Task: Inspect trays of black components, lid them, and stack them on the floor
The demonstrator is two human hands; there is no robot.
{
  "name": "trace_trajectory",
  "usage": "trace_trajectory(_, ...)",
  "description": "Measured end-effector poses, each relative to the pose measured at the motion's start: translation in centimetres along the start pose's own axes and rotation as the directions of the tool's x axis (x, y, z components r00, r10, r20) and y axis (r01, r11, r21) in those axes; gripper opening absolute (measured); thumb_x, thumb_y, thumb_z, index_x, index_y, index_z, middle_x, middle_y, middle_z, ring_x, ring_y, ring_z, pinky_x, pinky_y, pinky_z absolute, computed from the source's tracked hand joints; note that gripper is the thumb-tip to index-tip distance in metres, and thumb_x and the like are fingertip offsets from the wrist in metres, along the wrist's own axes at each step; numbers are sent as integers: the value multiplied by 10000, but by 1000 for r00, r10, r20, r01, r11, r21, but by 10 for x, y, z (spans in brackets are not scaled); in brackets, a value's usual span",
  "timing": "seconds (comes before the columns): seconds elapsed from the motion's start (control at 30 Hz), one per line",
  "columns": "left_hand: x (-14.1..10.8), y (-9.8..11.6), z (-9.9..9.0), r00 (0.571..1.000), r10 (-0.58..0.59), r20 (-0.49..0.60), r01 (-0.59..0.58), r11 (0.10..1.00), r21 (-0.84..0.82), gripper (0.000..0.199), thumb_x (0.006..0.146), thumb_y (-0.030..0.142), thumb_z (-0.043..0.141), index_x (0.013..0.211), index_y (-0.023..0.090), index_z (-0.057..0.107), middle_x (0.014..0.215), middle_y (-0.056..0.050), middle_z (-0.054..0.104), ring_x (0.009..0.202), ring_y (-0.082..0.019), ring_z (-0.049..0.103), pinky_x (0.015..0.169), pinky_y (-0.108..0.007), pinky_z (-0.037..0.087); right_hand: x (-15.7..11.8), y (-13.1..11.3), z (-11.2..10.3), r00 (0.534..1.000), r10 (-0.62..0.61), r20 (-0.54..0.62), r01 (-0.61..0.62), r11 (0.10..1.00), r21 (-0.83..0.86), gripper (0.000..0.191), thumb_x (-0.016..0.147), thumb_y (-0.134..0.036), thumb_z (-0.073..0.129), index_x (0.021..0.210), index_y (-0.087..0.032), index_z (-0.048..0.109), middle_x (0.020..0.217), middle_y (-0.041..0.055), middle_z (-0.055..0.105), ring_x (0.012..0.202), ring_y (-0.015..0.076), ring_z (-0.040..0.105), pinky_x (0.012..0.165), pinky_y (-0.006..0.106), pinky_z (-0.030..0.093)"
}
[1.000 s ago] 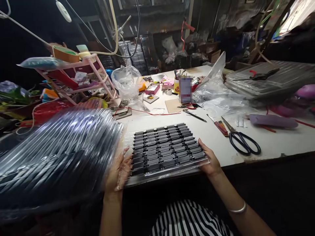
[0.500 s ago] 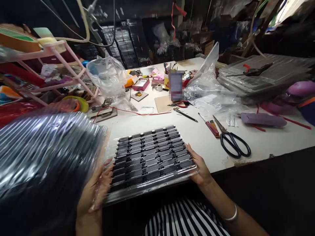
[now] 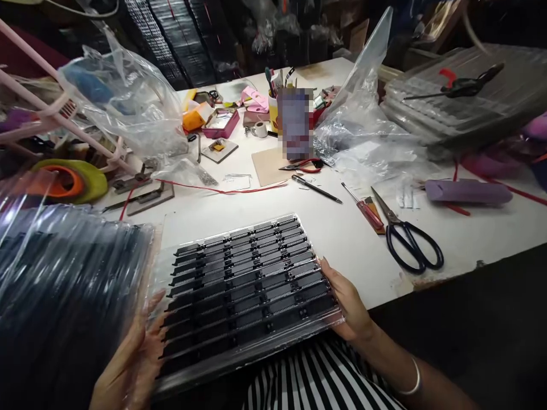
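Note:
Between my two hands is a clear plastic tray (image 3: 243, 285) carrying rows of small black comb-like parts. It is tilted toward me at the table's front edge. My left hand (image 3: 137, 347) grips its left end, with the fingers partly seen through the clear plastic. My right hand (image 3: 348, 302) closes on its right edge, the thumb along the side and the other fingers hidden beneath. Close beside my left hand stands a tall stack of similar filled trays (image 3: 64, 296), blurred at the left.
On the white table (image 3: 325, 233) lie scissors (image 3: 414, 245), a screwdriver (image 3: 365, 208), a pen (image 3: 316, 189) and red-handled pliers (image 3: 303, 165). Clear plastic bags (image 3: 132, 108) sit behind, near a pink rack (image 3: 64, 108). Stacked clear trays (image 3: 461, 97) stand at the back right.
The held tray has come nearer to me and slightly left, with both hands still on it. My view has shifted closer and downward.

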State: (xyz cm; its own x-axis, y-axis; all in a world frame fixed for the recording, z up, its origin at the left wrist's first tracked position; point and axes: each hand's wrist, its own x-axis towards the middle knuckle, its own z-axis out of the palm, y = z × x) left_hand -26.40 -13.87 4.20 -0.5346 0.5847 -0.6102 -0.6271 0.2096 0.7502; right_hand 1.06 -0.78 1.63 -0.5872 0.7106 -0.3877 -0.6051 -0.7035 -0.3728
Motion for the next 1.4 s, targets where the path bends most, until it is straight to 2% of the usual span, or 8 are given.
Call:
trace_trajectory(0.27,4,-1,-11,998,-40,43,37,998,60,502,825,326,559,1322,360,498,1268,8,623,1162,-314,564,932,-413,525,2,3,0,999,-30,-46,28,999,-25,328,924,-359,527,1202,-211,618,894,18,748,885,186,690,909,355,488)
trace_trajectory(0.4,6,-2,-13,999,-35,8,35,998,47,505,815,313,561,1317,347,510,1255,-13,632,1150,-327,571,939,-450,515,2,3,1,998,-24,-57,22,999,-36,326,924,-366,526,1199,-220,623,900,14,748,899,190,688,917,361,484)
trace_trajectory(0.57,7,-3,-18,998,-57,27,57,998,2,482,810,306,574,1290,326,538,1217,-22,655,1133,-323,584,928,-447,518,2,3,1,996,-35,-85,33,999,-31,333,925,-367,530,1221,-238,609,926,9,746,909,179,685,929,352,480)
trace_trajectory(0.77,5,-4,-9,999,-17,-29,15,997,-70,377,837,253,520,1206,261,600,1153,-43,683,1093,-304,611,905,-427,532,2,3,-2,989,-79,-122,71,995,-65,337,930,-339,530,1255,-268,580,1010,-4,730,967,165,668,949,336,484)
trace_trajectory(0.87,7,-6,-8,999,14,34,-11,996,-89,369,846,219,515,1208,236,589,1142,-64,682,1059,-294,630,886,-437,541,2,4,-3,979,-107,-171,92,991,-94,339,912,-334,561,1243,-268,592,1048,-7,720,997,172,659,954,327,494)
trace_trajectory(1.03,12,-13,-19,979,111,172,-93,990,-109,375,862,212,532,1236,190,559,1113,-111,677,1001,-275,652,846,-405,556,0,5,-9,966,-133,-222,106,986,-130,361,885,-314,601,1245,-285,588,1020,-18,728,978,175,670,948,325,517)
trace_trajectory(1.2,12,-15,-23,963,151,223,-124,984,-131,354,876,237,539,1224,178,549,1063,-120,685,923,-254,671,777,-377,570,0,2,-15,971,-97,-220,71,990,-123,319,871,-282,614,1188,-312,626,974,-25,742,927,188,694,955,349,526)
trace_trajectory(1.4,10,-12,-21,961,141,240,-109,984,-142,386,884,249,543,1260,174,495,985,-117,702,837,-228,685,714,-332,562,-3,-2,-16,976,-32,-215,18,997,-69,318,863,-347,590,1172,-296,647,1078,22,720,963,247,689,990,437,499)
